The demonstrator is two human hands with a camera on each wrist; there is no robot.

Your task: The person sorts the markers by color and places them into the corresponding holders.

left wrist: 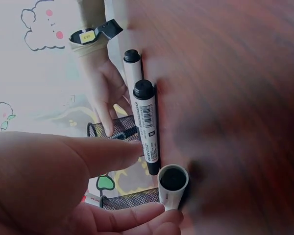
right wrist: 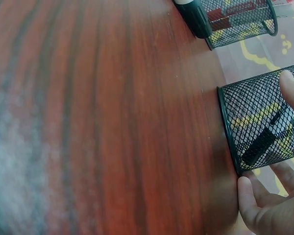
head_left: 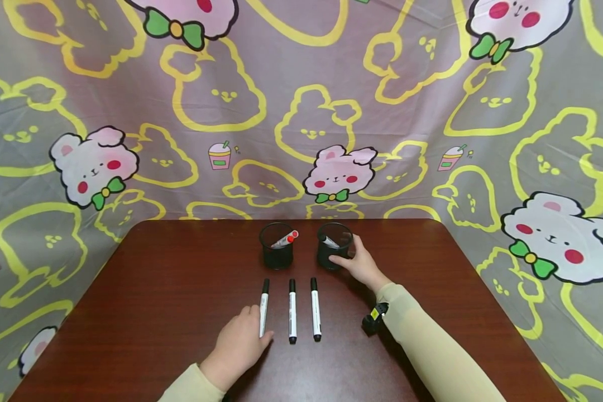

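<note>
My right hand (head_left: 362,267) grips the right black mesh pen cup (head_left: 328,258), thumb on the near side and fingers around the far side. A black-capped marker (head_left: 330,242) leans inside this cup; its dark end shows through the mesh in the right wrist view. My left hand (head_left: 241,340) lies beside the leftmost white marker (head_left: 263,307), thumb and fingers spread to either side of its near end. In the left wrist view the fingertips are right at that marker (left wrist: 171,196), while the thumb stands apart from it.
Two more white markers, a middle one (head_left: 292,312) and a right one (head_left: 315,310), lie parallel on the brown table (head_left: 181,268). The left mesh pen cup (head_left: 277,259) holds red-ended markers (head_left: 286,240). A patterned cloth (head_left: 261,134) hangs behind the table and along its sides.
</note>
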